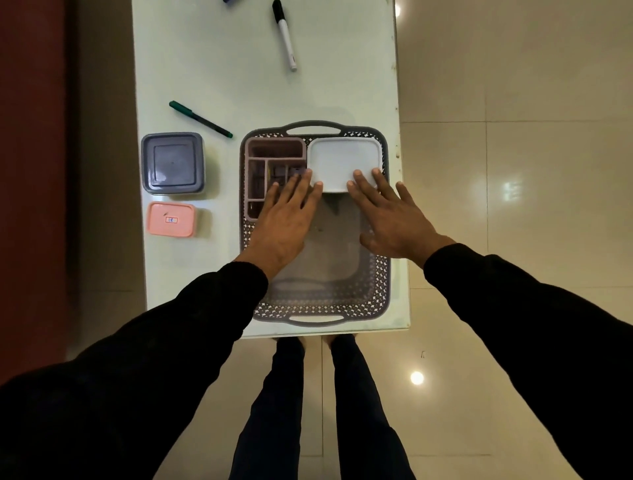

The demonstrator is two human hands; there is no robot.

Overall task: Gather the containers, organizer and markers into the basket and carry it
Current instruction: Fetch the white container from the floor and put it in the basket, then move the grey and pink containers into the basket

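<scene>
A grey lattice basket (378,284) with two handles stands on the white table near its front right corner. Inside it, at the far left, lies a mauve compartment organizer (274,150); at the far right sits a white lidded container (344,161). My left hand (286,219) and my right hand (390,214) hover flat over the basket, fingers straight, fingertips touching the near edge of the white container. Left of the basket stand a grey lidded container (173,162) and a small pink container (171,219). A green marker (200,119) and a black-capped white marker (285,34) lie farther back.
The white table (212,61) is narrow, and its right edge runs close beside the basket. A dark blue object (231,1) shows at the top edge. Glossy tiled floor lies to the right and below; my legs stand at the table's front edge.
</scene>
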